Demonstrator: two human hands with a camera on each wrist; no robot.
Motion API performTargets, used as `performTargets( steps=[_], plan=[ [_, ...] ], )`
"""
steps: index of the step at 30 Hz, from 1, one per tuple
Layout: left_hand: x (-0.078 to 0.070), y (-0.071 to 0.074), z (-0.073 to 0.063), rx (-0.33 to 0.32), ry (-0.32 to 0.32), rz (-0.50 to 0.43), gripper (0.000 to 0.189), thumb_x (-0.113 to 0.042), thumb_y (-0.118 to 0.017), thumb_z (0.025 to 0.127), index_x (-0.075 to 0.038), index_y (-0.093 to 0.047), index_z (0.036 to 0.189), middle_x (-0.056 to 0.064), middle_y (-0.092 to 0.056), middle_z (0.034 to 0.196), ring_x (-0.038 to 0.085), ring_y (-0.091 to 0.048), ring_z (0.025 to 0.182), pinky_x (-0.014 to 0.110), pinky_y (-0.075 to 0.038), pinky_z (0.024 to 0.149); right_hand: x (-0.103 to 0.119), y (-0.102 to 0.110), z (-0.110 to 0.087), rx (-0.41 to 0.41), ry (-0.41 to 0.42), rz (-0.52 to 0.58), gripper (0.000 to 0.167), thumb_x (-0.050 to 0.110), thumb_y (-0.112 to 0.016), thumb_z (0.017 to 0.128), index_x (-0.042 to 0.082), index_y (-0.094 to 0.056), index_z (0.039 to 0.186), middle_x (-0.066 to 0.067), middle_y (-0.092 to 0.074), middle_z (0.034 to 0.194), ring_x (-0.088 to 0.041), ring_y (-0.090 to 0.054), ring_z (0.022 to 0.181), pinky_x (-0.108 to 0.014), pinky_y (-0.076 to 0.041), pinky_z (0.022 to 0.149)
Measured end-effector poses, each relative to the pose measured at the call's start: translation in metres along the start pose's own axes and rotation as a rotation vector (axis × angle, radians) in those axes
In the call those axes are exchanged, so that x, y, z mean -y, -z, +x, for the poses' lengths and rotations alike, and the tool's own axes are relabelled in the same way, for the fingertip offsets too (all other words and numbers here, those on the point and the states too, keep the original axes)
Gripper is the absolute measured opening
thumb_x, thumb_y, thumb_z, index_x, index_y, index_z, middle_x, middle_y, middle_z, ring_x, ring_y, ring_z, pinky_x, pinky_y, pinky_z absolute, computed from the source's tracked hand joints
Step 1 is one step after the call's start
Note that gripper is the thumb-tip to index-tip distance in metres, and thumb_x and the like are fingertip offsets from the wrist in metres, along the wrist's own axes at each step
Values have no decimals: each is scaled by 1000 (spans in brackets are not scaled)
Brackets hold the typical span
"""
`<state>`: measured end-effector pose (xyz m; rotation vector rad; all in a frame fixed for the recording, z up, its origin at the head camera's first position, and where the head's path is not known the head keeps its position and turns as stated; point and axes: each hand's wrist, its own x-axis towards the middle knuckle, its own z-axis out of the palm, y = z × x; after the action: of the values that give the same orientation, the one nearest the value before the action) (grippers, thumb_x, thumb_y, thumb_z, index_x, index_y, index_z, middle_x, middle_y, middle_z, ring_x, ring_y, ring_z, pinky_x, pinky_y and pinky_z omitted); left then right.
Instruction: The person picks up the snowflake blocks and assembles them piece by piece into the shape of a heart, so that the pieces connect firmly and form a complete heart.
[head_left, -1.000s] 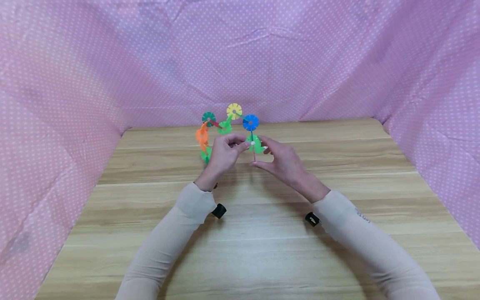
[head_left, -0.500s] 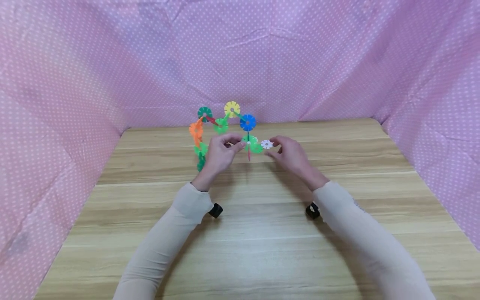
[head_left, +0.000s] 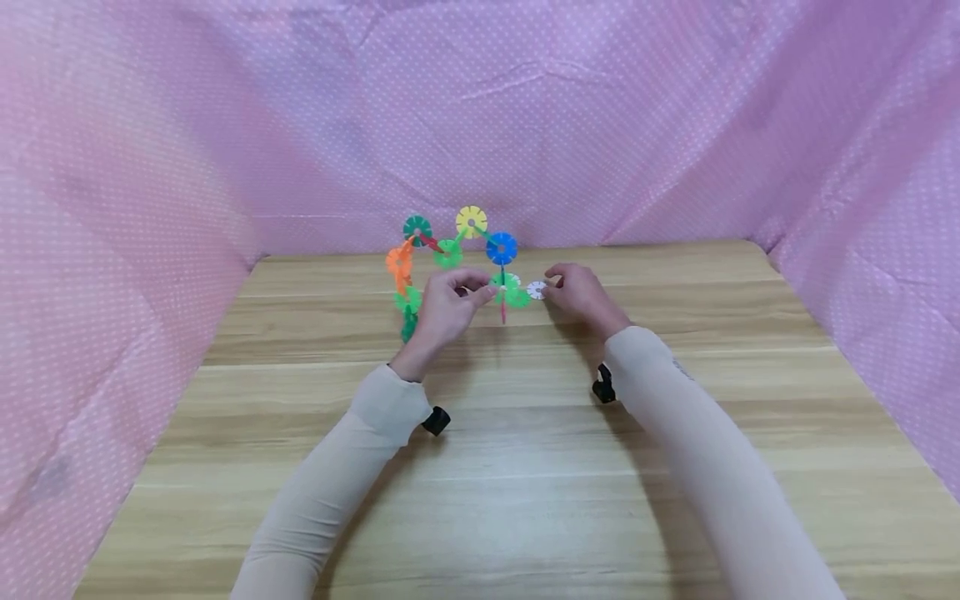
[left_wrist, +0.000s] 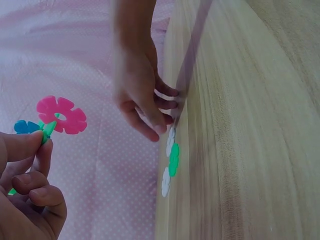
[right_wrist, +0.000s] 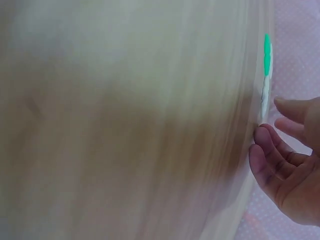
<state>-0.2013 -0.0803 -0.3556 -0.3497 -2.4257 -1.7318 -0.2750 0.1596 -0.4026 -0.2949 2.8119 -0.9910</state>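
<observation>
My left hand [head_left: 447,310] pinches a green slotted disc [left_wrist: 48,131] of a joined chain of plastic snowflake discs, held up above the table. A pink disc [left_wrist: 75,121] and a blue disc [left_wrist: 24,127] show beside these fingertips. The chain arches back through a blue disc [head_left: 502,237], a yellow disc [head_left: 477,216], a dark green disc [head_left: 417,223] and an orange disc [head_left: 397,265]. My right hand [head_left: 579,293] reaches down, thumb and forefinger parted, its fingertips right at a loose white disc [head_left: 536,284] lying on the wood.
A loose green disc [left_wrist: 174,160] and another white disc [left_wrist: 165,182] lie in a row with the first white one. Pink dotted cloth [head_left: 480,125] hangs behind and at both sides of the wooden table [head_left: 525,500]. Sleeves and black wrist mounts [head_left: 437,420] extend over the front.
My right hand has left the pink disc at the chain's end and moved right to the loose white disc. My left hand keeps its pinch, and the chain has swayed slightly.
</observation>
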Motion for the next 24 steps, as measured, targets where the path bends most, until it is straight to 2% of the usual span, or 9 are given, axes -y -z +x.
performTargets(
  steps=[4, 8, 12, 17, 21, 24],
  plan=[
    [0, -3, -1, 20, 12, 4, 14, -13, -76, 91, -3, -77, 101, 4, -67, 83, 19, -55, 75, 27, -42, 61, -3, -4, 5, 31, -16, -47, 45, 19, -64, 99, 1, -56, 140, -19, -65, 123, -31, -57, 106, -48, -47, 98],
    [0, -4, -2, 24, 19, 4, 13, -12, -76, 91, -4, -77, 101, 4, -68, 83, 20, -54, 74, 27, -42, 60, -1, -4, 7, 33, -61, -107, 41, 22, -64, 99, 2, -60, 135, -19, -60, 134, -32, -52, 114, -50, -41, 104],
    [1, -5, -1, 22, 15, 9, 12, -12, -76, 91, -4, -77, 100, 5, -68, 83, 20, -55, 75, 28, -42, 62, 2, -2, 7, 24, -108, -140, 37, 23, -66, 98, 2, -63, 128, -20, -61, 129, -34, -53, 113, -50, -42, 102],
    [0, -5, -1, 30, 17, 4, 15, -12, -75, 92, -3, -77, 103, 5, -69, 84, 19, -57, 79, 28, -43, 66, 3, 0, 5, 1, -132, -141, 37, 22, -70, 95, 0, -58, 122, -19, -62, 119, -33, -55, 105, -48, -45, 95],
    [-1, -4, -1, 24, 23, -7, 16, -12, -75, 92, -2, -77, 104, 5, -69, 85, 19, -57, 79, 28, -43, 64, 1, 0, 1, -33, -128, -81, 35, 17, -73, 92, 2, -54, 117, -18, -62, 113, -33, -54, 100, -46, -46, 91],
    [-2, -3, -1, 14, 30, -18, 16, -11, -75, 91, -1, -76, 103, 5, -68, 84, 20, -57, 79, 27, -43, 65, 0, 0, -5, -48, -117, 2, 27, 10, -71, 92, 2, -55, 114, -18, -61, 106, -31, -54, 95, -42, -46, 85]
  ],
)
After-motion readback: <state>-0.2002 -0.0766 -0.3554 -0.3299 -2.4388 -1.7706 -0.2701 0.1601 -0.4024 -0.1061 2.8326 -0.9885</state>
